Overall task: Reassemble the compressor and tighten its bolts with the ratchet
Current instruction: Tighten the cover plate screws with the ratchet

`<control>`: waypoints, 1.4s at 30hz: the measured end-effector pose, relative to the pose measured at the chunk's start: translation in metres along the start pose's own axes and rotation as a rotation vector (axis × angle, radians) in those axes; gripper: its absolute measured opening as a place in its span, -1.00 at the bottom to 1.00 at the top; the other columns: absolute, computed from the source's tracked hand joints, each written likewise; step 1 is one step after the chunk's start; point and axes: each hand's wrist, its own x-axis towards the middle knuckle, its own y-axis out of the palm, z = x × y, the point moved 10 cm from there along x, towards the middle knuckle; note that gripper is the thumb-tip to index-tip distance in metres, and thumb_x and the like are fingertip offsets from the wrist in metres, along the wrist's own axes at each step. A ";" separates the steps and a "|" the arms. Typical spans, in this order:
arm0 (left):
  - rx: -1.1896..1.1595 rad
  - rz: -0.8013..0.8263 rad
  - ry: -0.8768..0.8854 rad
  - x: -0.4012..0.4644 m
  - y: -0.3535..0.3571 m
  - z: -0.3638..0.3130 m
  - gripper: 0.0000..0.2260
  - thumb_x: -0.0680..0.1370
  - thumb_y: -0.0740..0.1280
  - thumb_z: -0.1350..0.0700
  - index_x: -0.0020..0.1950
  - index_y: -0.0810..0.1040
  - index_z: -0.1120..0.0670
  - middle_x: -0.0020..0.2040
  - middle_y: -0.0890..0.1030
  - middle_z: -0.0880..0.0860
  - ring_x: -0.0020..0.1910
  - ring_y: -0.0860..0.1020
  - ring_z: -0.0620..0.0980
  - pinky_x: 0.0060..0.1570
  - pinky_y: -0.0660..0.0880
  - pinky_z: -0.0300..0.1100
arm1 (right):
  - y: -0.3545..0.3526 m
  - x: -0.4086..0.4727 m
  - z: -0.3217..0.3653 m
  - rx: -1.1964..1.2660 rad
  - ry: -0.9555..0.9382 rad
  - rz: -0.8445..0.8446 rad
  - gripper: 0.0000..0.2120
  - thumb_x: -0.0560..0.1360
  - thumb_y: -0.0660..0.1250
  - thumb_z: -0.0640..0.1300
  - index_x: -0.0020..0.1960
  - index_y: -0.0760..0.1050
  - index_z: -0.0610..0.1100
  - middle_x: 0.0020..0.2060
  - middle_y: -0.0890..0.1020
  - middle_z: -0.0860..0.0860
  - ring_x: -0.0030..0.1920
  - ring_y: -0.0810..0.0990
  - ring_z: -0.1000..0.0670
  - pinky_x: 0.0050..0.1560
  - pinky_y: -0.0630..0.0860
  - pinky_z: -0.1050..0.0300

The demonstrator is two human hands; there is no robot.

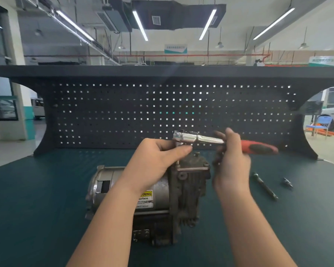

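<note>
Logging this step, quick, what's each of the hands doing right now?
Left hand: closed, pinching the socket under the ratchet head, above the compressor.
Right hand: closed around the ratchet's shaft by the red handle.

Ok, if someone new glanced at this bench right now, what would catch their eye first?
Probably the ratchet with its red handle, held by both hands above the compressor at the middle of the green bench: the right hand grips its shaft, the left hand holds the extension under its head. To the right lie a long extension bar and a small socket.
</note>
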 end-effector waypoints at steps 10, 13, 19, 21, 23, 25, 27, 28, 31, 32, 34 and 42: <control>-0.066 0.047 -0.030 0.001 0.000 0.007 -0.71 0.32 0.48 -0.19 -0.05 0.73 -0.07 -0.04 0.72 -0.04 0.03 0.66 -0.11 0.18 0.48 -0.09 | 0.008 -0.030 0.038 0.085 -0.270 -0.064 -0.69 0.56 0.27 0.03 -0.31 0.56 -0.05 -0.52 0.39 0.19 -0.48 0.35 0.19 -0.43 0.34 0.39; -0.055 0.053 -0.033 0.002 0.001 0.009 -0.69 0.32 0.49 -0.18 -0.04 0.73 -0.04 -0.03 0.72 -0.02 0.04 0.66 -0.08 0.22 0.48 -0.02 | 0.008 -0.030 0.036 0.073 -0.256 -0.052 -0.62 0.58 0.27 0.00 -0.41 0.52 0.01 -0.59 0.40 0.13 -0.53 0.38 0.15 -0.45 0.36 0.37; -0.013 0.152 -0.034 0.000 0.013 0.002 -0.68 0.24 0.51 -0.20 -0.03 0.69 -0.23 -0.01 0.70 -0.17 0.02 0.63 -0.23 0.03 0.52 -0.31 | 0.014 -0.022 0.034 0.107 -0.188 0.055 -0.65 0.52 0.30 0.06 -0.40 0.50 -0.05 -0.59 0.47 0.06 -0.56 0.43 0.10 -0.51 0.36 0.33; 0.264 0.176 -0.040 0.000 0.025 0.000 -0.61 0.19 0.42 -0.39 0.00 0.57 -0.43 0.05 0.64 -0.31 0.11 0.58 -0.28 0.04 0.47 -0.35 | 0.011 -0.011 0.025 0.131 -0.096 0.049 -0.64 0.52 0.32 0.06 -0.41 0.51 -0.03 -0.57 0.47 0.06 -0.56 0.42 0.10 -0.52 0.37 0.31; 0.645 0.154 -0.140 -0.001 0.030 0.009 -0.39 0.13 0.15 -0.63 0.13 0.42 -0.50 0.19 0.57 -0.33 0.21 0.52 -0.18 0.07 0.43 -0.24 | -0.001 0.001 0.009 0.249 0.039 -0.014 -0.69 0.53 0.34 0.05 -0.36 0.51 -0.03 -0.55 0.43 0.07 -0.55 0.37 0.10 -0.50 0.36 0.26; 0.847 0.094 -0.256 -0.003 0.026 0.020 -0.07 0.11 -0.07 -0.69 0.39 0.30 -0.31 0.33 0.50 -0.21 0.33 0.45 -0.01 0.12 0.37 -0.09 | -0.012 0.012 -0.007 0.445 0.170 -0.071 -0.73 0.55 0.33 0.02 -0.27 0.43 -0.07 -0.55 0.35 0.08 -0.56 0.30 0.12 -0.51 0.30 0.26; 0.879 0.041 -0.247 -0.003 0.024 0.021 -0.04 0.15 -0.09 -0.68 0.38 0.38 -0.18 0.28 0.53 -0.19 0.28 0.47 -0.02 0.06 0.38 -0.08 | -0.020 0.020 -0.023 0.603 0.298 -0.127 -0.72 0.57 0.31 0.01 -0.25 0.34 -0.07 -0.57 0.30 0.09 -0.59 0.24 0.13 -0.53 0.25 0.31; 0.866 0.020 -0.213 -0.001 0.024 0.019 -0.09 0.17 -0.08 -0.67 0.29 0.46 -0.17 0.20 0.57 -0.21 0.20 0.50 -0.07 0.02 0.40 -0.11 | -0.021 0.021 -0.030 0.666 0.355 -0.154 -0.71 0.57 0.30 0.00 -0.25 0.31 -0.08 -0.59 0.29 0.10 -0.60 0.22 0.13 -0.54 0.23 0.33; 0.816 0.057 -0.125 0.002 0.026 0.017 -0.20 0.21 -0.04 -0.63 0.15 0.54 -0.15 0.06 0.59 -0.25 0.07 0.53 -0.17 0.04 0.45 -0.13 | -0.018 0.020 -0.050 0.839 0.508 -0.190 -0.70 0.57 0.30 -0.01 -0.26 0.30 -0.09 -0.60 0.28 0.10 -0.64 0.22 0.14 -0.59 0.17 0.34; 0.788 0.093 -0.110 0.003 0.028 0.017 -0.25 0.23 0.00 -0.61 0.12 0.55 -0.16 0.02 0.60 -0.26 0.05 0.54 -0.20 0.07 0.47 -0.11 | -0.015 0.019 -0.054 0.887 0.554 -0.185 -0.69 0.57 0.29 -0.01 -0.27 0.31 -0.10 -0.61 0.28 0.10 -0.66 0.22 0.15 -0.62 0.17 0.34; 0.672 0.171 -0.071 0.003 0.032 0.016 -0.42 0.29 0.10 -0.51 0.05 0.58 -0.17 -0.03 0.63 -0.26 0.01 0.56 -0.24 0.11 0.50 -0.05 | -0.011 0.017 -0.057 0.934 0.614 -0.175 -0.67 0.57 0.28 -0.01 -0.31 0.30 -0.09 -0.61 0.28 0.11 -0.68 0.22 0.15 -0.64 0.17 0.36; 0.050 0.429 -0.312 0.009 0.043 0.019 -0.59 0.47 0.17 -0.11 -0.05 0.72 0.10 0.05 0.70 0.11 0.04 0.62 -0.04 0.11 0.50 -0.27 | 0.013 -0.007 -0.055 0.778 0.648 -0.102 -0.66 0.59 0.23 -0.03 -0.29 0.25 -0.11 -0.63 0.23 0.09 -0.69 0.16 0.13 -0.64 0.17 0.38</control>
